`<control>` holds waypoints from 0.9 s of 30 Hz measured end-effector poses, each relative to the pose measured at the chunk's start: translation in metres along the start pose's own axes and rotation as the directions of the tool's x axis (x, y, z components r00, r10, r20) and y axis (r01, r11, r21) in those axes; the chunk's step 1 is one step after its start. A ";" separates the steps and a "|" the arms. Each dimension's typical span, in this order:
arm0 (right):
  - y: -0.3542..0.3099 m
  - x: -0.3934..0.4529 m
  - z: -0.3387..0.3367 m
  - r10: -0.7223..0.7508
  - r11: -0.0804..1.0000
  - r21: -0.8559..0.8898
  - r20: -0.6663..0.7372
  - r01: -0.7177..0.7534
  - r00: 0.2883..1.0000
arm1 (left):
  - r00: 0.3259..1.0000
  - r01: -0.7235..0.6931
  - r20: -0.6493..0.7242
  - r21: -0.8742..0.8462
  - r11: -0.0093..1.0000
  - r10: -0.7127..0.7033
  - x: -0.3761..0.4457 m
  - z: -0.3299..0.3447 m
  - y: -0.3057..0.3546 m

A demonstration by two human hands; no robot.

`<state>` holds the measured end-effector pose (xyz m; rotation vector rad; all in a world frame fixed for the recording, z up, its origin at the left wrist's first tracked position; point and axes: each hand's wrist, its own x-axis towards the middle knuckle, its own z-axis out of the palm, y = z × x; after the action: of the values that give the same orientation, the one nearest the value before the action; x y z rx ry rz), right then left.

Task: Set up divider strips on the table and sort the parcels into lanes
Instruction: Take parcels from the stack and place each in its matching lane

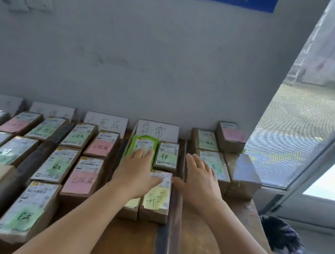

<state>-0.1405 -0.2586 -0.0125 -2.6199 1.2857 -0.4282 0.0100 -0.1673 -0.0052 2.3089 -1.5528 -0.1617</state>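
We see both hands flat in the rightmost lane. The left hand (pixel 137 174) lies palm down, fingers loosely together, across the green parcel (pixel 143 145) and the yellow-labelled parcel (pixel 158 194) beneath its fingertips. The right hand (pixel 200 179), fingers extended and close together, rests just right of these, beside the dark divider strip (pixel 166 233). We judge the task nearly done: strips laid, most lanes filled; the stacked parcels (pixel 230 137) beyond the right fingertips look unsorted.
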 end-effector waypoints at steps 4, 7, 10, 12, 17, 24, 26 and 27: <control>0.048 0.012 -0.015 0.015 1.000 0.011 -0.010 -0.015 1.000 | 1.000 0.011 0.029 0.003 1.000 -0.011 0.026 0.018 0.041; 0.079 0.023 -0.024 0.044 0.999 0.030 -0.012 -0.044 0.999 | 0.999 -0.007 0.051 -0.003 1.000 0.007 0.046 0.030 0.068; 0.110 0.035 -0.029 0.083 0.995 0.056 -0.001 -0.083 0.997 | 0.998 -0.014 0.064 -0.020 1.000 0.016 0.067 0.041 0.093; 0.130 0.045 -0.031 0.107 0.992 0.066 0.009 -0.107 0.994 | 0.997 0.001 0.082 -0.051 0.999 0.004 0.081 0.048 0.108; 0.171 0.074 -0.032 0.181 0.979 0.090 0.025 -0.183 0.983 | 0.994 0.033 0.103 -0.049 0.998 -0.028 0.119 0.067 0.137; 0.208 0.120 -0.016 0.242 0.960 0.130 0.050 -0.247 0.969 | 0.966 0.135 0.222 0.001 0.991 -0.132 0.158 0.108 0.157; 0.212 0.133 -0.009 0.261 0.955 0.129 0.050 -0.265 0.964 | 0.945 0.176 0.276 0.021 0.984 -0.175 0.160 0.124 0.161; 0.213 0.139 -0.006 0.275 0.952 0.123 0.053 -0.279 0.960 | 0.934 0.196 0.296 0.033 0.980 -0.197 0.160 0.131 0.162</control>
<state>-0.2191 -0.4984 -0.0454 -2.2862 1.5301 -0.4002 -0.1067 -0.3977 -0.0547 2.5322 -1.4460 -0.5848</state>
